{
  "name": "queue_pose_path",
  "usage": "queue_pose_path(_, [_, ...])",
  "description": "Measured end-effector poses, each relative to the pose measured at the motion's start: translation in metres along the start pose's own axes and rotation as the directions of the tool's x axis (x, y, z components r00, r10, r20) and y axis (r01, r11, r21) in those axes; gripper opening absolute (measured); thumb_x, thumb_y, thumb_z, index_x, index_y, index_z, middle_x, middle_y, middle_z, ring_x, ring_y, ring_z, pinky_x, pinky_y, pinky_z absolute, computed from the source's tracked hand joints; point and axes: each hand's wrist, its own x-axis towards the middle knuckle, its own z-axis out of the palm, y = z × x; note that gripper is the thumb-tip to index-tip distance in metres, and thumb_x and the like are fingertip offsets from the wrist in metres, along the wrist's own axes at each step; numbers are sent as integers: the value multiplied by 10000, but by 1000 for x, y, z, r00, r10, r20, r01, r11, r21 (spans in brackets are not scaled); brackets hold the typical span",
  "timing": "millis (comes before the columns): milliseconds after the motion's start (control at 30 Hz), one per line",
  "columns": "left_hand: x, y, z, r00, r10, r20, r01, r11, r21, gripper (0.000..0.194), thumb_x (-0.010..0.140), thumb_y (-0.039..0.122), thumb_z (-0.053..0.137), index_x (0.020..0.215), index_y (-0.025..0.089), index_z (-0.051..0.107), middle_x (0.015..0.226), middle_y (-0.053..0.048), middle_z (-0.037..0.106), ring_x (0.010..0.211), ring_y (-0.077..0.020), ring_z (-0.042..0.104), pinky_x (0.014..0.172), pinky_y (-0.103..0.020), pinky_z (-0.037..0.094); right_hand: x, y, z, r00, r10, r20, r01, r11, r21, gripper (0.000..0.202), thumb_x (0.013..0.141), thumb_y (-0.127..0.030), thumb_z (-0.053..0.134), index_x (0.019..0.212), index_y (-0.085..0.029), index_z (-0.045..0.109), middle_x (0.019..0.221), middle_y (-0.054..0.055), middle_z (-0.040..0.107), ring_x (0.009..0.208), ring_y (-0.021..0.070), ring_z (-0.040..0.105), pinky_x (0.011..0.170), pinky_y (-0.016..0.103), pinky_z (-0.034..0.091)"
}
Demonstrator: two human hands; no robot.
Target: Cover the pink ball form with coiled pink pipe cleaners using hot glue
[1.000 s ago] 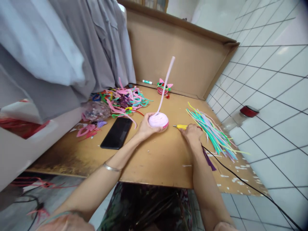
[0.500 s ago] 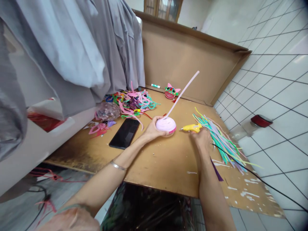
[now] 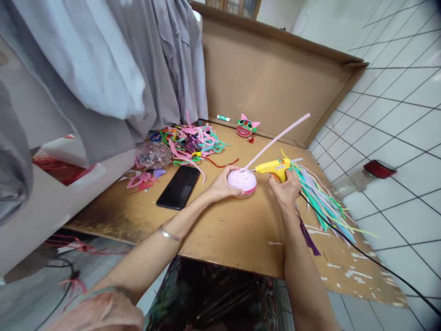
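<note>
My left hand (image 3: 220, 185) grips a round ball (image 3: 242, 181) wrapped in pale pink strands, with a darker pink band low on its right side. From the top of the ball a long pale pink strip (image 3: 279, 137) sticks out up and to the right. My right hand (image 3: 286, 186) is closed round the handle of a yellow glue gun (image 3: 274, 168). The gun's nozzle points left and is at the upper right edge of the ball, near the strip's base; whether it touches cannot be made out.
Left of the ball lie a black phone (image 3: 178, 187) and a tangle of coloured strips (image 3: 196, 140). A pink-eared face figure (image 3: 245, 127) and a glue stick (image 3: 223, 118) sit behind. On the right are straight strips (image 3: 320, 202), a purple tassel (image 3: 309, 239) and a black cord (image 3: 365, 255).
The glue gun has come left and up, its nozzle now at the ball. The strip leans further right. My left hand and the ball have shifted slightly right in view.
</note>
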Motion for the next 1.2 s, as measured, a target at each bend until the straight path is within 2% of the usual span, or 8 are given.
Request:
queue_pose_path(300, [-3,6,-1,996,21,88,-17,999,-40,783,497,229,856,1188,164,494,1251,-97,606,1156,-260,582,1027,-407,442,-2,-2,-2,995,-97,-15,97,995,-20,154,738,-320,568,849,-215,548,927,86,627,907,247,575,844,373,472])
queue_pose_path(567, [-6,13,0,994,-21,111,18,999,33,795,489,227,855,1198,169,501,1225,-81,588,1149,-265,565,969,-365,469,-4,-7,-1,987,-156,-40,157,987,39,121,721,-301,556,798,-224,502,875,66,591,868,240,567,788,366,479])
queue_pose_path(1067, [-7,11,0,991,-9,131,3,999,42,784,504,230,859,1206,184,515,1207,-69,596,1119,-254,577,940,-361,485,-3,-8,-4,982,-190,-3,190,981,28,115,706,-280,544,789,-233,481,852,53,568,850,241,565,768,369,477])
queue_pose_path(1200, [-6,11,0,991,-2,132,-5,999,53,791,497,234,861,1206,180,516,1206,-69,596,1131,-255,572,963,-366,472,-4,-8,-7,978,-208,-27,209,977,42,103,723,-267,536,804,-228,485,884,64,581,881,245,574,789,373,477])
